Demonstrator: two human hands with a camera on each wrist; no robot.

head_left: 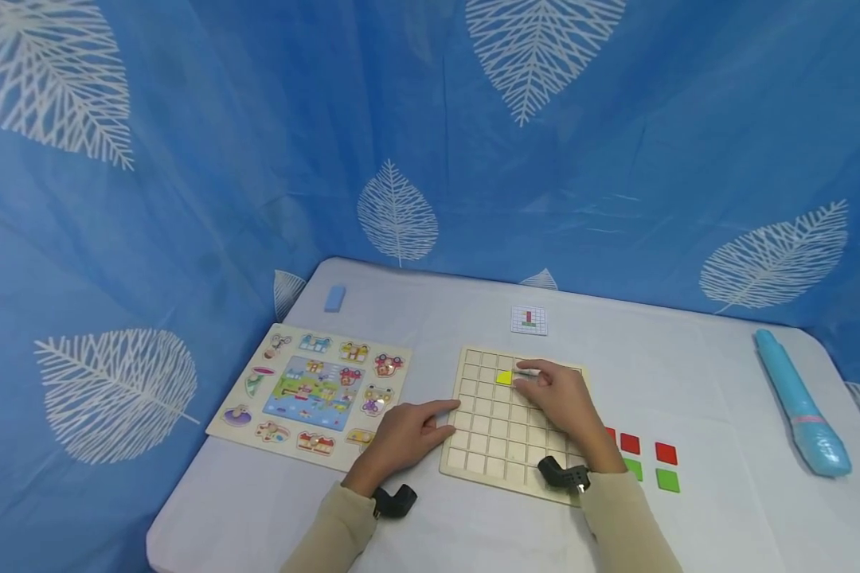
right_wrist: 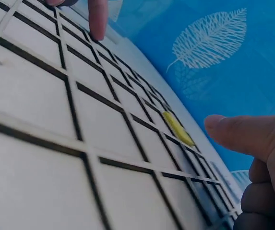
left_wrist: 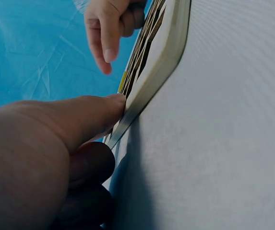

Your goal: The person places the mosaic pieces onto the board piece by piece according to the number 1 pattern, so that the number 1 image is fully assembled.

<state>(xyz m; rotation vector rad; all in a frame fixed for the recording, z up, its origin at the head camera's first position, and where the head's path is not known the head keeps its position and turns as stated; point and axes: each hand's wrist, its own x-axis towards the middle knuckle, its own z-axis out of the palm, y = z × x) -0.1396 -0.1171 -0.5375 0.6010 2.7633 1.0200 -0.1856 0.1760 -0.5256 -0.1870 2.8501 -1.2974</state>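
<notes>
The left hand [head_left: 407, 434] lies relaxed, its fingers [left_wrist: 109, 104] pressing the near left edge of the wooden grid board [head_left: 498, 434] on the desk [head_left: 473, 525]. The right hand [head_left: 559, 398] hovers released, holding nothing, with the yellow tile [head_left: 504, 379] just beyond its fingertips. The tile looks thin, light and stiff, best pinched by its edges.

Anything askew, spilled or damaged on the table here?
Nothing stands out. The grid board lies flat with one yellow tile seated squarely in a cell. The left hand steadies its edge; the right hand rests over it. Red and green tiles sit in tidy rows, and the peg puzzle looks intact.
</notes>
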